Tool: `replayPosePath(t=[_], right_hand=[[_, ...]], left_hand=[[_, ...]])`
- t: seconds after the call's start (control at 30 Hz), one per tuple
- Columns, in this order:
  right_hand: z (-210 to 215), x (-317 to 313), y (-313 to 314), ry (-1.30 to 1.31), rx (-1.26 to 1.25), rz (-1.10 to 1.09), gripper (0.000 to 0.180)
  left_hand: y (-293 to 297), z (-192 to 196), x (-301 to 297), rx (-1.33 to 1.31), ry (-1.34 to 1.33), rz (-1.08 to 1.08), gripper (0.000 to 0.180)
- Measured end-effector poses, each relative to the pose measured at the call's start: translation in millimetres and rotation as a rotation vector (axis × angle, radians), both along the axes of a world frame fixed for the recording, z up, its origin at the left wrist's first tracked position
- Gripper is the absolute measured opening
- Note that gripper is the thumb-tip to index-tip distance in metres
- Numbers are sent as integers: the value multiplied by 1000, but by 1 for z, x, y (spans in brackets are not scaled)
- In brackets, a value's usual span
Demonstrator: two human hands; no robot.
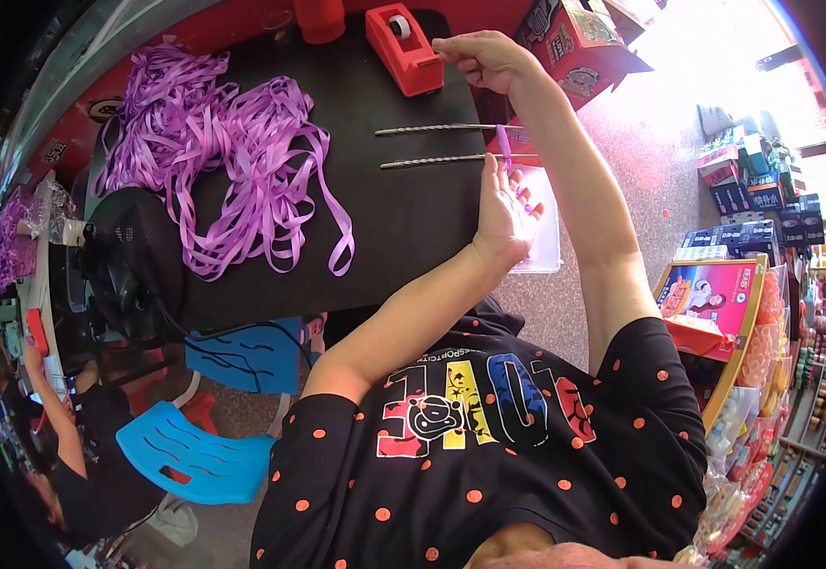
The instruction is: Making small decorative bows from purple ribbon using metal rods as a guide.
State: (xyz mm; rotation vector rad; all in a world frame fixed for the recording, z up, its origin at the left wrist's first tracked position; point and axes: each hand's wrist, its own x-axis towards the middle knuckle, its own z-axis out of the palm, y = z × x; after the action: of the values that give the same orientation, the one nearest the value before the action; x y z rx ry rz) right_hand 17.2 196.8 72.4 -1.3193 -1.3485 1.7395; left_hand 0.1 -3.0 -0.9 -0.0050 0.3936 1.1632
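Note:
Two thin twisted metal rods (422, 163) jut over the black table from its right edge. A short purple ribbon (504, 142) crosses them near their right ends. My left hand (510, 220) is just below, palm turned up and fingers curled at the ribbon's lower end; its grip is partly hidden. My right hand (491, 63) reaches to the far right corner, thumb and forefinger pinched beside the red tape dispenser (411, 64). What is between those fingertips is too small to make out. Left of the rods lies a big tangled heap of purple ribbon (261, 180).
The black table (375, 247) fills the middle. A red cardboard box (579, 52) stands beyond my right hand. Blue stools (199, 455) are at the lower left, near another person (100, 455). Shop shelves and a display stand (716, 294) line the right.

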Motion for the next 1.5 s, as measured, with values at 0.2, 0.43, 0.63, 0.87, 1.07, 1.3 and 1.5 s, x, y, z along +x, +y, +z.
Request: replayPosePath(t=[0.2, 0.43, 0.63, 0.87, 1.07, 1.3, 1.5], right_hand=[[-15, 6, -15, 25, -19, -35, 22], [-22, -1, -24, -111, 167, -61, 22], [-24, -7, -30, -509, 602, -63, 25], [-19, 14, -47, -604, 631, 34, 38], [5, 94, -94, -513, 295, 133, 63], [-13, 126, -131, -594, 362, 140, 63], [-16, 123, -137, -604, 414, 166, 60]], left_hand=[[1, -4, 1, 6, -27, -4, 93], [0, -3, -1, 27, -59, -14, 91], [1, -3, 0, 78, -64, -19, 90], [2, -4, 0, 21, -40, -16, 91], [5, -13, 3, -45, -51, -13, 42], [3, -19, 5, 41, 90, -55, 94], [2, -16, 8, 47, 155, -28, 89]])
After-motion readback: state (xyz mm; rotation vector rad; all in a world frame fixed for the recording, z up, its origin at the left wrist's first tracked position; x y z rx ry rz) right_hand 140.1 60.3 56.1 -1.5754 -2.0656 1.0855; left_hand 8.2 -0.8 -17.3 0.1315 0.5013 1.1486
